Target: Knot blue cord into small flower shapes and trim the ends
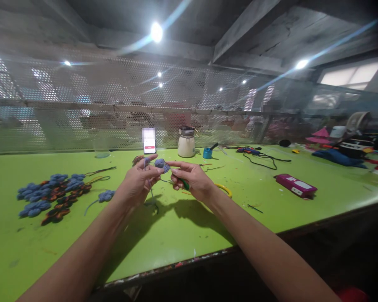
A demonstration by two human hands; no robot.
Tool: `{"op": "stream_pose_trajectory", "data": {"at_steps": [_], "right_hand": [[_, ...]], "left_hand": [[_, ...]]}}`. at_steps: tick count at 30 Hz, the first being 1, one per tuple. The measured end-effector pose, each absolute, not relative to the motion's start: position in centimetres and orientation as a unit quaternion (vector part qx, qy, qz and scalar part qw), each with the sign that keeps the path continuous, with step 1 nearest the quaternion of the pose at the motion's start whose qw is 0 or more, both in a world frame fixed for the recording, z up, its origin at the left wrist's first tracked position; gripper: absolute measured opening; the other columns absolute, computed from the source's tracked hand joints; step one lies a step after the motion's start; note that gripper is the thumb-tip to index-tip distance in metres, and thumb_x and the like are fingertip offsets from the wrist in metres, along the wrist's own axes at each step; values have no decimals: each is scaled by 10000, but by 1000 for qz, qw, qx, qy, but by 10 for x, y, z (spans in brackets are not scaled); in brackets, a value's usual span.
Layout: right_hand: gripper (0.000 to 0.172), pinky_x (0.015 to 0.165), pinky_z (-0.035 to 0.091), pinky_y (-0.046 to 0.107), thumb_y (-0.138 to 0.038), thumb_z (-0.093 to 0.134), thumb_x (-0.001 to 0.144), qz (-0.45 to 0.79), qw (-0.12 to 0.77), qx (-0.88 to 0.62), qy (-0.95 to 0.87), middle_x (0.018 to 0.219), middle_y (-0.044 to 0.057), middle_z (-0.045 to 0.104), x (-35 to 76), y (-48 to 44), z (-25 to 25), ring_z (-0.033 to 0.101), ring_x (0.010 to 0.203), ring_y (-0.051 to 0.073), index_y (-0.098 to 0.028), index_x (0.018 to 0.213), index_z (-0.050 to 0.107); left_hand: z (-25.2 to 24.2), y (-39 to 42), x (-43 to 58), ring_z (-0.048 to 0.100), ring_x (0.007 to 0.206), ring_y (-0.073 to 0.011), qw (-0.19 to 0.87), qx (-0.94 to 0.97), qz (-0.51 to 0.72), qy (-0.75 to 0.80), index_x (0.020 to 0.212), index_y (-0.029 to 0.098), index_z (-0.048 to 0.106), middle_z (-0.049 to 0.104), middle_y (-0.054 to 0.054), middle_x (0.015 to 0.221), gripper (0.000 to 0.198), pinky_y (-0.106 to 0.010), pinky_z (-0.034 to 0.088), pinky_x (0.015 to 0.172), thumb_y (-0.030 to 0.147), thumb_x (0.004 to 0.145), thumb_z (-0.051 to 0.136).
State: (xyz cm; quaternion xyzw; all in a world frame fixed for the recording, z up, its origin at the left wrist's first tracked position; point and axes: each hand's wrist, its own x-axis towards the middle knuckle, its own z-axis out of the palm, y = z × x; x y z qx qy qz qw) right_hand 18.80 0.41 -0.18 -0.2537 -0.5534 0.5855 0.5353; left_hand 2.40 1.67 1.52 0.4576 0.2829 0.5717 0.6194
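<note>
My left hand (140,178) pinches a small blue-purple crochet piece (162,165) between thumb and fingers. A strand of the same yarn (151,193) runs over its raised fingers and hangs toward the table. My right hand (192,176) is closed on a green-handled crochet hook (185,184), close against the piece; the hook's tip is too small to make out. To the left lie several blue crocheted flowers (34,208) and dark orange-and-black ones (56,214). A single blue flower (106,195) with a loose tail rests nearer my left forearm.
On the green table (164,251), a lit phone (149,142), a white bottle (186,144) and a blue pot (207,153) stand before a perforated screen (129,92). Yellow-handled scissors (226,190) lie beyond my right wrist. A purple box (296,186) and black cord (267,163) are right.
</note>
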Motion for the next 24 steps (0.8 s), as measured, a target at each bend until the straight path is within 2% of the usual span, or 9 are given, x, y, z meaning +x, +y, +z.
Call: {"op": "stream_pose_trajectory", "data": {"at_steps": [12,24], "right_hand": [[413,473,387,237,-291,737,705,563,552,-286,-545,549,-38,552,184,4,-2,400,441,57,-174,1096,675],[367,462,380,235,-265,730,712,564,556,-279,-543,546,-34,552,184,3,-2,402,433,55,-167,1063,690]], "left_hand": [[13,16,23,564,546,-72,620,472,566,268,1076,120,574,620,35,566,549,-173,428,582,37,567,763],[14,16,23,565,549,-72,622,470,566,268,1092,112,561,620,33,571,553,-171,437,585,23,580,753]]}}
